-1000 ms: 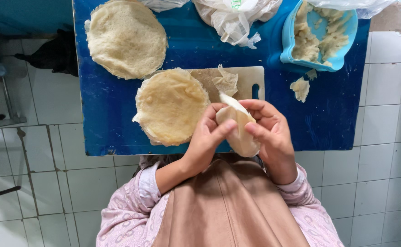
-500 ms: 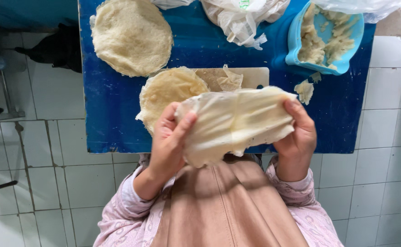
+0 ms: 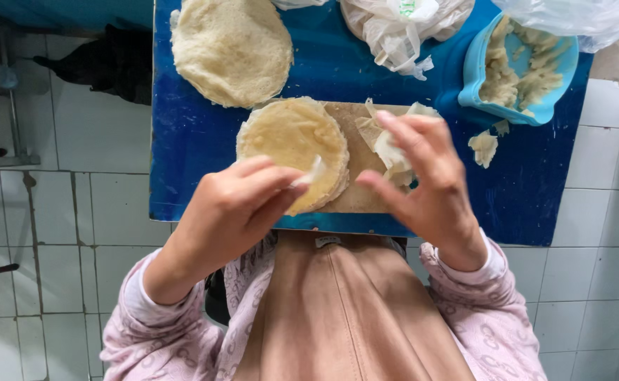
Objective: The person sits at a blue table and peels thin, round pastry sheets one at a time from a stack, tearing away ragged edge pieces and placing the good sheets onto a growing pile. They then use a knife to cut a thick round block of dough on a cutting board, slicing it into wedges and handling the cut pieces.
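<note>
My left hand [image 3: 232, 215] hovers over the near edge of a round stack of thin pale flatbread sheets [image 3: 288, 137], thumb and fingers pinched on a small white edge of a sheet [image 3: 316, 171]. The stack lies on a wooden cutting board [image 3: 355, 194] on a blue table [image 3: 196, 162]. My right hand [image 3: 422, 187] is raised over the board's right half with fingers spread and nothing held. Behind its fingers lie crumpled thin sheets [image 3: 387, 137].
A second, larger round stack of flatbreads [image 3: 232, 49] lies at the table's far left. A light blue bowl of crumbly pale dough [image 3: 517, 67] stands far right, a dough lump [image 3: 483, 147] beside it. White plastic bags [image 3: 401, 28] lie at the back. White tiled floor surrounds the table.
A second ago both hands held a small folded piece; half a second ago they stretched a wide thin sheet between them. Now the sheet is down, the right hand has let go, the left still pinches an edge.
</note>
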Action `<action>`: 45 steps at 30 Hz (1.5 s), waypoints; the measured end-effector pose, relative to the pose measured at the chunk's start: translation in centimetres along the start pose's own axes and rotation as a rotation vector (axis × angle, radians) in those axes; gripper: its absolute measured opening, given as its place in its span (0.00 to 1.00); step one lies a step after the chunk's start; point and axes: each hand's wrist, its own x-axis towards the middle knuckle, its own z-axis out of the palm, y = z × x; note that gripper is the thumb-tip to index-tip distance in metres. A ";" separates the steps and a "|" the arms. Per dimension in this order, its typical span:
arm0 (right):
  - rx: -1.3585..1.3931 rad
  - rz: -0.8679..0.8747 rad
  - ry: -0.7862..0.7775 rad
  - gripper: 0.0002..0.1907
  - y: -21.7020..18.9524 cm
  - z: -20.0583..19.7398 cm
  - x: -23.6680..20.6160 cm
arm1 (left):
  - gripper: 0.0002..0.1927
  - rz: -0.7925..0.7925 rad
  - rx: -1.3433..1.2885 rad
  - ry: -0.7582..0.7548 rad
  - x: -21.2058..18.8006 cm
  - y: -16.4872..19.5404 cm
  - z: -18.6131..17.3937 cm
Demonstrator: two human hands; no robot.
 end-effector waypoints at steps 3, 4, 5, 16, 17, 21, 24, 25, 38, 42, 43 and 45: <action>0.350 -0.268 -0.232 0.16 -1.3 -0.1 2.6 | 0.06 0.076 -0.061 -0.151 1.6 0.8 -0.8; 0.465 -0.358 -0.308 0.15 -1.5 -0.1 3.2 | 0.06 0.098 -0.087 -0.200 2.1 0.9 -1.2; 0.457 -0.283 -0.293 0.12 -1.5 -0.2 3.7 | 0.07 0.096 -0.058 -0.180 2.6 0.8 -1.6; -0.007 -0.582 -0.056 0.11 0.8 0.7 2.8 | 0.15 0.335 0.355 -0.010 -0.2 -2.6 -2.2; -0.037 -0.568 -0.084 0.11 1.0 1.4 2.5 | 0.15 0.314 0.363 -0.033 -0.7 -3.2 -1.4; -0.093 -0.504 -0.131 0.11 1.8 3.4 1.1 | 0.15 0.264 0.373 -0.052 -2.9 -5.1 0.7; -0.083 -0.507 -0.122 0.10 2.2 3.5 0.5 | 0.15 0.281 0.387 -0.004 -4.1 -5.7 1.1; -0.080 -0.517 -0.119 0.10 2.2 3.6 0.4 | 0.15 0.293 0.393 0.012 -4.4 -5.8 1.2; -0.236 -0.241 0.094 0.13 2.6 1.2 -2.7 | 0.10 0.380 0.342 0.088 -4.6 -3.8 1.3; -0.325 -0.066 0.123 0.14 3.7 1.3 -3.1 | 0.13 0.372 0.272 0.169 -3.0 -2.4 3.5; -0.338 -0.065 0.154 0.11 3.9 1.4 -3.2 | 0.14 0.357 0.261 0.178 -2.3 -2.1 4.3; -0.009 0.026 0.212 0.07 3.8 1.1 -3.7 | 0.19 0.281 0.244 0.193 -0.8 -1.4 5.7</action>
